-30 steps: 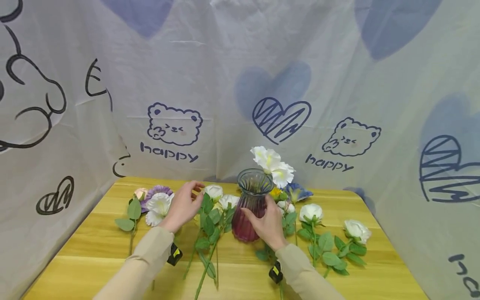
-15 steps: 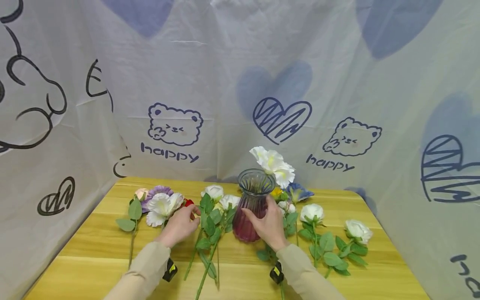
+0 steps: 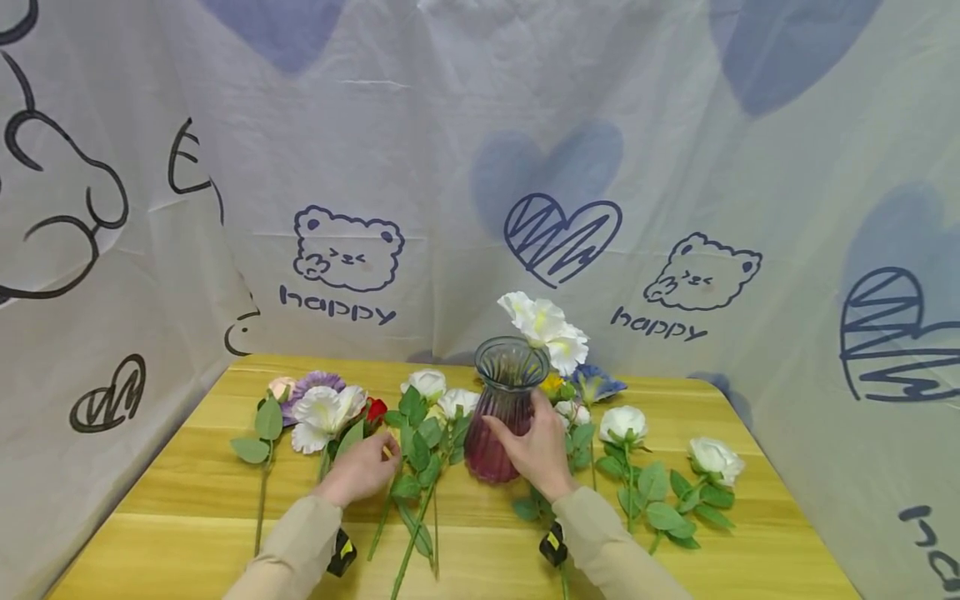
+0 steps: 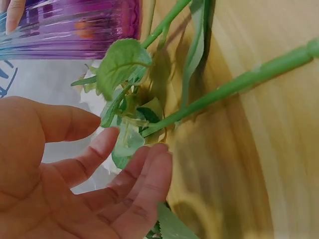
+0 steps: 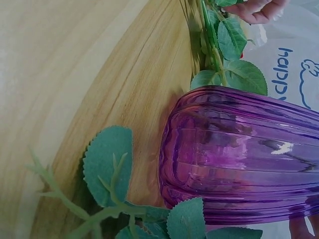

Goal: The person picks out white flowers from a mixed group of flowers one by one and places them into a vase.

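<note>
The ribbed glass vase point(image 3: 491, 442), grey-blue above and purple-red below, stands upright on the table. My right hand point(image 3: 542, 450) grips its right side, thumb across the front. A large white flower point(image 3: 551, 333) leans out over the vase's right rim. My left hand point(image 3: 363, 468) is low over the flowers left of the vase, fingers loosely bent. In the left wrist view its fingertips are close to green leaves point(image 4: 122, 67) and a thick green stem point(image 4: 239, 82), without a visible grip. Just beyond this hand lies a red flower point(image 3: 375, 410), beside white roses point(image 3: 427, 384).
At the left lie a white flower point(image 3: 321, 417), a purple flower point(image 3: 311, 387) and a peach bloom point(image 3: 282, 387). Right of the vase are a blue flower point(image 3: 596, 385) and white roses point(image 3: 716, 461) with leafy stems. A printed cloth point(image 3: 435, 167) hangs behind the wooden table point(image 3: 187, 542).
My left hand has come down and toward me from above the flowers, uncovering the red flower. My right hand and the vase have stayed in place.
</note>
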A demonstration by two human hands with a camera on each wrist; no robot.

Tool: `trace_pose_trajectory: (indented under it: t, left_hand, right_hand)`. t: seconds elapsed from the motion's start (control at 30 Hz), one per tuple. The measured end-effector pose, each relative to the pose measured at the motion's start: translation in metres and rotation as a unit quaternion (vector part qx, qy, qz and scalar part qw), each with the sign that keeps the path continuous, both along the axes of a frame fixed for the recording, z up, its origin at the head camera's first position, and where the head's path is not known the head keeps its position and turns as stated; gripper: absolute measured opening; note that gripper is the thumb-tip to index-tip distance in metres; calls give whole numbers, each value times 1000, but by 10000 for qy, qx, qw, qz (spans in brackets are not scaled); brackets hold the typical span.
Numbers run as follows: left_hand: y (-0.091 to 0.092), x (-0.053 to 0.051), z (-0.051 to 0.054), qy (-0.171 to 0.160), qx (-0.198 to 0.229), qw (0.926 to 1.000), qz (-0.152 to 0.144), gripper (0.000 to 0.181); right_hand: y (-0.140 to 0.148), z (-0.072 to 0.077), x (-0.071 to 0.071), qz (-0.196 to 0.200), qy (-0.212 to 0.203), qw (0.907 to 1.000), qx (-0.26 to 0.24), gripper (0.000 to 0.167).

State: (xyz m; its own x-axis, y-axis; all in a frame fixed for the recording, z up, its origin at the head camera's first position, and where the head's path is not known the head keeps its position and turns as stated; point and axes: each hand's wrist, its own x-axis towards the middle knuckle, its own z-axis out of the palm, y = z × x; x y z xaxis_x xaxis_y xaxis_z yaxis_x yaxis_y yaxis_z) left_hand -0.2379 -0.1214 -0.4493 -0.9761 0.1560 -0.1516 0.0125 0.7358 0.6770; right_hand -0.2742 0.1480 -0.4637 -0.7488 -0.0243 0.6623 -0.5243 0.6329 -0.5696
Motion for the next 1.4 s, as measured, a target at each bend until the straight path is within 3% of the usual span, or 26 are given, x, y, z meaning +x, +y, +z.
trace_pose_trajectory:
  t: [0.3,0.53,0.93,1.07,1.27,1.4]
  left_hand:
    - [8,6,-10,-203,-167,9996,-126,11]
    - [11,4,-10,-312,-139,9990,-286,13]
    - [11,-1,-10,-354,-267,9984,-364,33]
    - [6,-2,-10,-373,-86,9988,-314,32]
    - [-4,-5,-6,-114,213,9996,-172,23]
    - [-7,-5,-5,-144,756,9970,-54,17]
  right_hand:
    - [0,1,0,-22,79,10000,14,51]
    - [0,1,0,-53,81,10000,17,50]
    - [0,1,1,-91,-25,9999,68,53]
    - [0,1,1,-77,-9,10000,52,53]
    - [0,1,0,-54,84,9999,32,53]
    - [1,1,-1,-64,125,9999,25,52]
